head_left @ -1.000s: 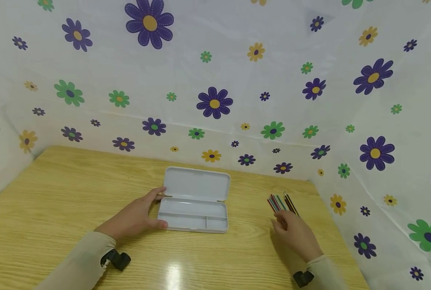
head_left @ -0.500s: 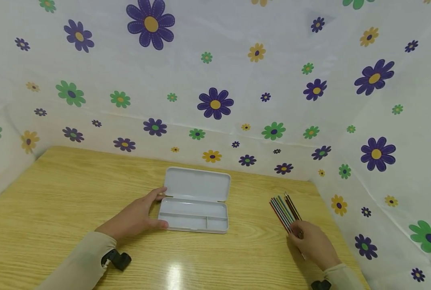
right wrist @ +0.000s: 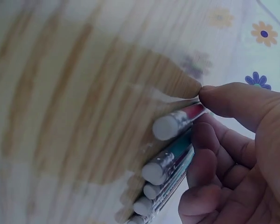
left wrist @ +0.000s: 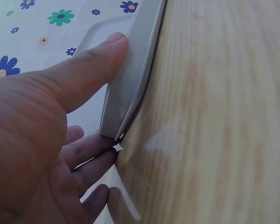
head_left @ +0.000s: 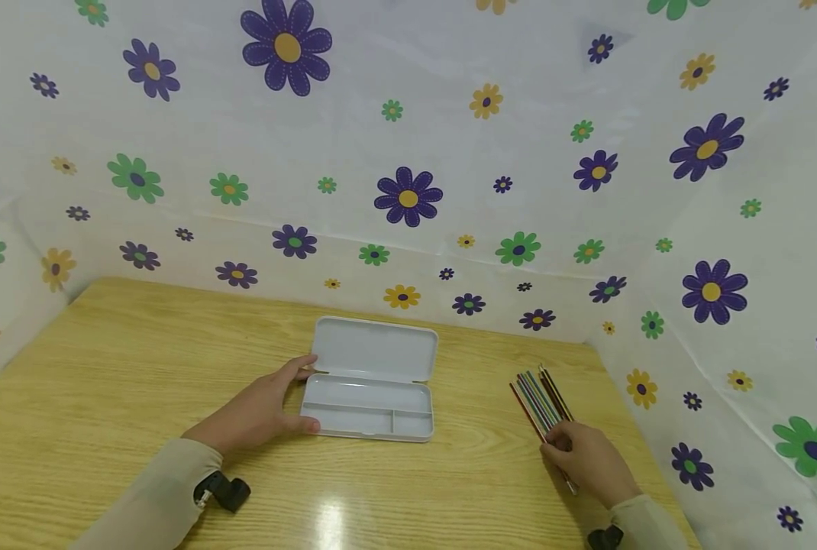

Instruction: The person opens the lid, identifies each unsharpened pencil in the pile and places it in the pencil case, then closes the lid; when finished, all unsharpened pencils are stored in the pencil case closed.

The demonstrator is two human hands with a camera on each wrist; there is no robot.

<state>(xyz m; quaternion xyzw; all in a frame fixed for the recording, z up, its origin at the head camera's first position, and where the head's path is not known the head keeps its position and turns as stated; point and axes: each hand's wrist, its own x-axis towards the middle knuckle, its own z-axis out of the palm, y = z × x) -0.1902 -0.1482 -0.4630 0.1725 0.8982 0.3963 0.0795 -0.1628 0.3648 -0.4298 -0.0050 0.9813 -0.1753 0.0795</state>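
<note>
Gripping the grey-white pencil case [head_left: 363, 391] by its left end: left hand [head_left: 260, 412], head view. Thumb at the front left corner, index finger up by the hinge side, spread wide across the short end. Case sits mid-bench [head_left: 140, 367], lid [head_left: 376, 350] swung back toward the wall. Base has one long rear compartment, plus a longer left and a shorter right one in front.

Right hand [head_left: 590, 462] is well apart, on the right of the bench, thumb and index nearly together on the red pencil [head_left: 527, 409]. That one lies at the left edge of the bunch, near ends running under the hand. Coloured pencils [head_left: 539, 398] sit between it and the dark pencils [head_left: 557, 395]. Both cuffs carry small black devices [head_left: 228, 493]. White flowered sheet [head_left: 340, 130] behind and on both sides.

Left wrist view: thumb pad flat against the case's front wall, other fingers loosely bent, tips at or near the end corner by the bench surface. Lid partly behind the thumb.

Right wrist view: thumb tip and index pinch the red pencil, gap tiny. White eraser [right wrist: 164, 128] on its near end; teal pencil [right wrist: 179, 145] just beside, more eraser ends below. Remaining fingers curled next to the bunch.
</note>
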